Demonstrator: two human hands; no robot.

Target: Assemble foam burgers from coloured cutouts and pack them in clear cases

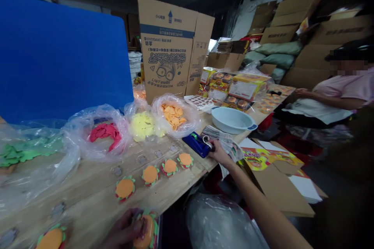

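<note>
My left hand (127, 228), blurred and dark at the bottom edge, grips a toy burger in clear plastic packaging (147, 230). At the table's right side, my right hand (219, 152) is closed at the end of a blue tape dispenser (195, 144). A white ring (206, 139) shows beside those fingertips; whatever they pinch is too small to make out. Between the hands runs a row of several toy burgers with orange tops and green frilled layers, among them one nearest the left hand (125, 188) and one nearest the dispenser (185, 160).
Plastic bags of green pieces (32, 149), red pieces (105, 134), yellow pieces (143, 124) and orange pieces (173, 114) line the table. A pale blue basin (232, 120) stands behind my right hand. Flattened cartons (282, 186) lie right. A co-worker (336, 89) is at far right.
</note>
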